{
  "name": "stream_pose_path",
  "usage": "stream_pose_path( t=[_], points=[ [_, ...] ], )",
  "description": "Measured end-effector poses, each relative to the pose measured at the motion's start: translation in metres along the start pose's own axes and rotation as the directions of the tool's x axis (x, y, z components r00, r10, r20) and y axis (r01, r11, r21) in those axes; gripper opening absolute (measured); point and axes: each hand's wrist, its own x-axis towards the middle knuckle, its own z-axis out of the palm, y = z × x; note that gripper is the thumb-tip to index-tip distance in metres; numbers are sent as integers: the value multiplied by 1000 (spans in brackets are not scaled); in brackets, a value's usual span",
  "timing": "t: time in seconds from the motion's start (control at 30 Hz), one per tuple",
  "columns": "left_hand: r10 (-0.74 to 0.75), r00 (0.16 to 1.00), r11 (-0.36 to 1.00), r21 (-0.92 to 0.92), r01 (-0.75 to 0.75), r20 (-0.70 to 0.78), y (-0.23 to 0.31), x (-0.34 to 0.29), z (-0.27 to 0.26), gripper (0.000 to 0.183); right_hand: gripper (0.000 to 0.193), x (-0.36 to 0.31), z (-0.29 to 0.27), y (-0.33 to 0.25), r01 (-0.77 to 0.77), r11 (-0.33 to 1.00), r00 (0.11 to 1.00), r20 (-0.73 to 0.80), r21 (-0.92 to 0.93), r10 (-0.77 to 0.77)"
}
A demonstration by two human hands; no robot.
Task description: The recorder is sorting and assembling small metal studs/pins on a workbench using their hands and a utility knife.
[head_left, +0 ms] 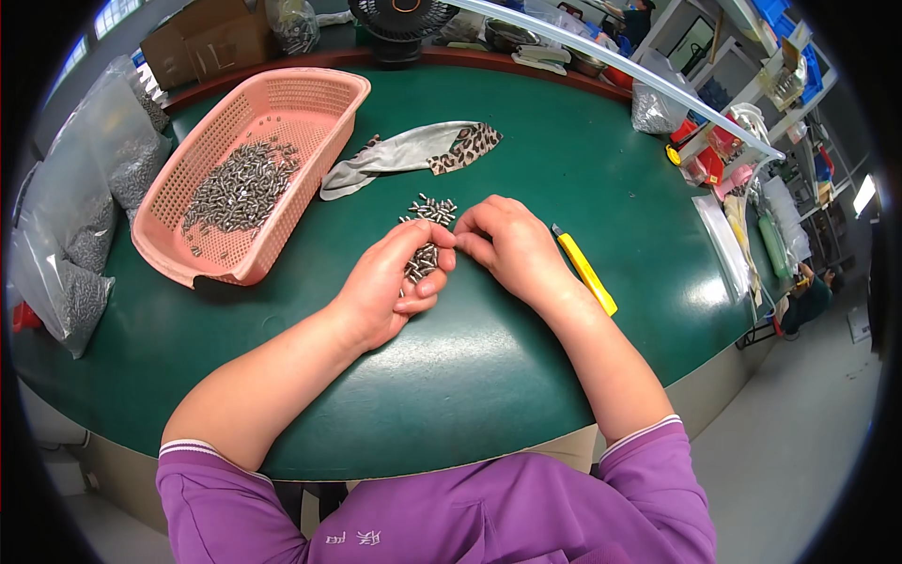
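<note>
My left hand (381,282) is curled palm-up around a handful of small shiny metal pins (422,264), its thumb and forefinger together at the top. Close to those fingertips, my right hand (512,244) is closed in a pinch; whatever lies between its fingers is too small to make out. Just beyond both hands, a loose pile of the same metal pins (434,208) lies on the green table (442,376). To the left stands a pink plastic basket (315,99) with many more pins spread over its bottom. A yellow utility knife (590,277) rests right of my right hand.
A grey cloth with leopard-print trim (404,155) lies behind the pile. Clear bags of metal parts (85,226) line the left edge. A black fan (404,19) and a cardboard box (209,45) stand at the back. Plastic packets (722,244) sit at the right edge.
</note>
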Motion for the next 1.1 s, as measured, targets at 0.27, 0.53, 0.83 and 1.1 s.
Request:
stream_pose_path(
  t=[0.27, 0.53, 0.83, 1.1],
  points=[
    [17, 999, 994, 108, -14, -29, -4, 3, 1, 21, 12, 1, 4, -8, -218, 523, 975, 154, 824, 162],
    [42, 998, 996, 76, -38, -43, -1, 0, 0, 18, 12, 5, 6, -11, -251, 554, 966, 168, 794, 197],
    [21, 999, 999, 47, -19, -25, 0, 0, 4, 14, 14, 1, 8, 6, -178, 914, 971, -84, 366, 222],
    [47, 999, 996, 74, -47, -4, -2, 1, -1, 13, 15, 3, -3, -17, 29, 857, 977, -195, 515, 84]
  ],
)
